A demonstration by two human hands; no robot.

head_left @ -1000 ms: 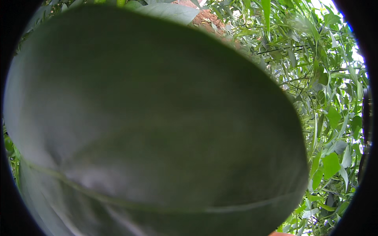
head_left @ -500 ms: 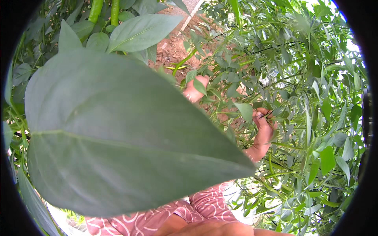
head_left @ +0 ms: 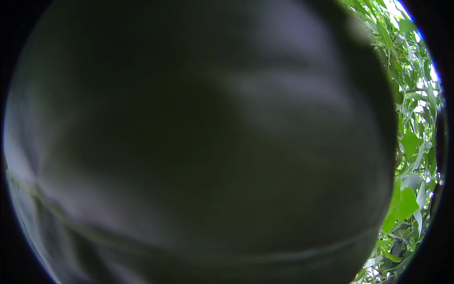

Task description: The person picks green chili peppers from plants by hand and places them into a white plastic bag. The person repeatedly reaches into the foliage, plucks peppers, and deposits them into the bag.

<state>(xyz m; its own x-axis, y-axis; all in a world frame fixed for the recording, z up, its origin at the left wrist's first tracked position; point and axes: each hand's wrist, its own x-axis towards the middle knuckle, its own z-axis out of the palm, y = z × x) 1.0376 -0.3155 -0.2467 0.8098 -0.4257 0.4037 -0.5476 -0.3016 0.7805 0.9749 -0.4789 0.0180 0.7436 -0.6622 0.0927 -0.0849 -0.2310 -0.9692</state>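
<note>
A dark, blurred leaf [head_left: 213,156] lies right up against the view and covers nearly all of it. Its pale midrib curves across the lower part. Both my hands are hidden behind this leaf, so what they hold or touch does not show.
Along the right rim a strip of dense green foliage [head_left: 410,142] shows, with narrow leaves and bright gaps between them. Low in that strip hangs a curved green pepper-like shape [head_left: 391,256].
The large leaf has come much closer and spread over the view, turning dark. It now hides my hands, the soil, the patterned clothing and most of the plants that showed before.
</note>
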